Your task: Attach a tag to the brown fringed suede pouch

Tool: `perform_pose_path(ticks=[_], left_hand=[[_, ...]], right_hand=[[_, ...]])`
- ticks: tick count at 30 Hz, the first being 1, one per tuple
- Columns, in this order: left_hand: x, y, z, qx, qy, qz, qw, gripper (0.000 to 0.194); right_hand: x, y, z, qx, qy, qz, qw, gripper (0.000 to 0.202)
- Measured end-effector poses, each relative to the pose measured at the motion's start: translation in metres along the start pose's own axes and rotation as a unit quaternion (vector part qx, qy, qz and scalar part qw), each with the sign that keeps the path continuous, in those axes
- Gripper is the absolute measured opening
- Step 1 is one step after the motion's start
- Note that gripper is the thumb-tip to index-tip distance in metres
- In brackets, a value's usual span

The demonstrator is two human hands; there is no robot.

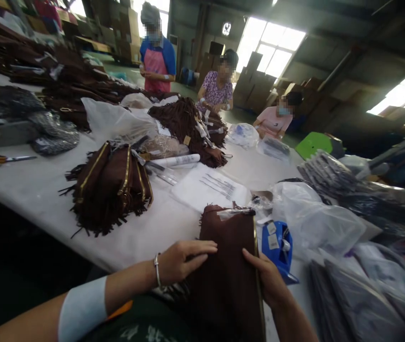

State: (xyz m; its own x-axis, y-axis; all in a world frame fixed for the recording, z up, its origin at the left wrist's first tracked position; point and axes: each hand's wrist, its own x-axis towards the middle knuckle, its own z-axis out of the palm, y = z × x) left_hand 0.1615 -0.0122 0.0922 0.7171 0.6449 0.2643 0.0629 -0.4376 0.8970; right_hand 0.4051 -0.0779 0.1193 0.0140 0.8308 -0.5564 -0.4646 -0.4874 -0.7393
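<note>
A dark brown zippered pouch point(229, 256) with a gold zipper along its right edge lies in front of me at the table's near side. My right hand point(268, 278) grips that edge, thumb on top and the other fingers hidden behind it. Fingers stretched out, my left hand point(188, 259) rests on the pouch's left part. A clear plastic strip point(234, 213) lies across the pouch's far end. Just right of the pouch is a blue plastic tool point(277, 247) bearing white labels, perhaps a tape dispenser.
Brown fringed pouches point(108, 185) are bunched at the left, with more in a pile point(184, 118) behind. Orange-handled scissors point(4, 161) lie far left. White printed sheets point(211, 185) and clear plastic bags point(316, 218) cover parts of the table. Several people work across it.
</note>
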Motion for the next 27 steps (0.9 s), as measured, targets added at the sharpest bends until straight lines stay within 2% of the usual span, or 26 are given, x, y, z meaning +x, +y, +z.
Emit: perform_pose_path(ticks=[4,7,11,13,16,19,21,23,27], left_hand=[[-0.007,-0.006,-0.044,-0.041,0.153,-0.090,0.983,0.035],[-0.019,-0.014,-0.062,-0.005,0.197,-0.084,0.977,0.042],[-0.029,-0.020,-0.057,0.045,0.170,0.039,0.984,0.034],[-0.028,-0.021,-0.051,0.071,0.158,0.065,0.983,0.037],[-0.020,-0.022,-0.044,0.105,0.159,0.059,0.980,0.047],[-0.011,-0.020,-0.040,0.101,0.167,0.060,0.979,0.027],[-0.006,-0.018,-0.040,0.074,0.172,0.068,0.980,0.017],[-0.004,-0.016,-0.041,0.031,0.171,0.068,0.982,0.016],[-0.011,-0.016,-0.047,-0.062,0.185,0.020,0.981,0.014]], right_hand=[[-0.001,-0.007,0.020,-0.033,-0.006,0.054,0.998,0.041],[0.005,-0.002,0.040,-0.042,-0.021,0.077,0.996,0.039],[0.019,0.007,0.066,-0.029,-0.029,0.102,0.994,0.042],[0.024,0.010,0.076,-0.015,-0.023,0.111,0.993,0.041],[0.027,0.013,0.085,-0.001,-0.025,0.119,0.993,0.038],[0.025,0.015,0.087,0.005,-0.020,0.105,0.994,0.042],[0.024,0.017,0.087,0.001,-0.006,0.093,0.996,0.044],[0.022,0.017,0.085,-0.004,0.005,0.085,0.996,0.044],[0.019,0.018,0.079,-0.009,0.009,0.079,0.997,0.042]])
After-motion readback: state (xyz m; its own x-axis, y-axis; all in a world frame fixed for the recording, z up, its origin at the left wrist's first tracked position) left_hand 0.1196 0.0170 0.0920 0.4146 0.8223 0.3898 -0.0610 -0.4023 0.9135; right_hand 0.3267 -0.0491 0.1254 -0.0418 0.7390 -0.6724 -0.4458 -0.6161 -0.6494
